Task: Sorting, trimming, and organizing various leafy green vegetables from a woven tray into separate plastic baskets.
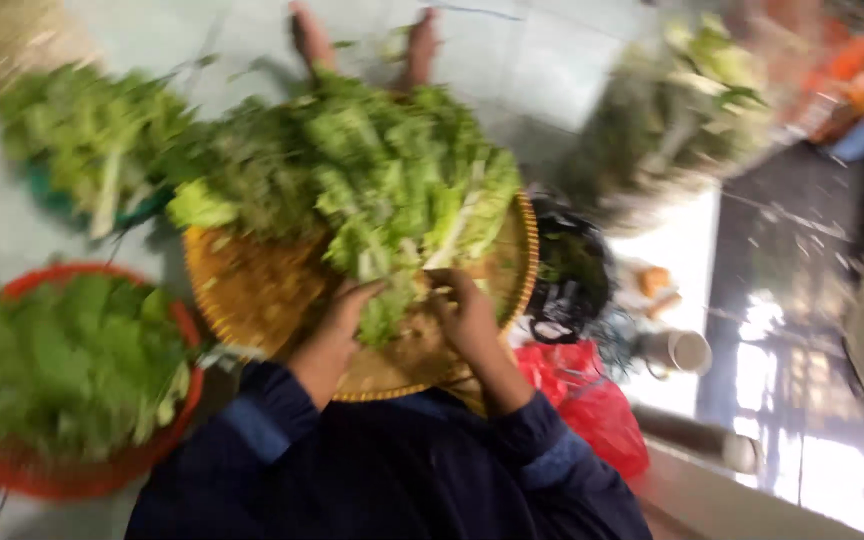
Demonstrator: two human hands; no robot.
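A round woven bamboo tray (252,290) sits in front of me, heaped with green leafy vegetables (372,180). My left hand (342,325) and my right hand (467,310) both reach into the near edge of the pile, fingers closed on a bunch of leaves (392,300) between them. Dark blue sleeves cover both forearms. My bare feet (312,35) show beyond the tray on the tiled floor. The picture is blurred by motion.
A red basket (12,470) of greens stands at the left. A green basket (52,195) of leaves is at the upper left, more greens (682,100) at the upper right. A black bag (572,270), a red bag (592,400) and a cup (682,350) lie to the right.
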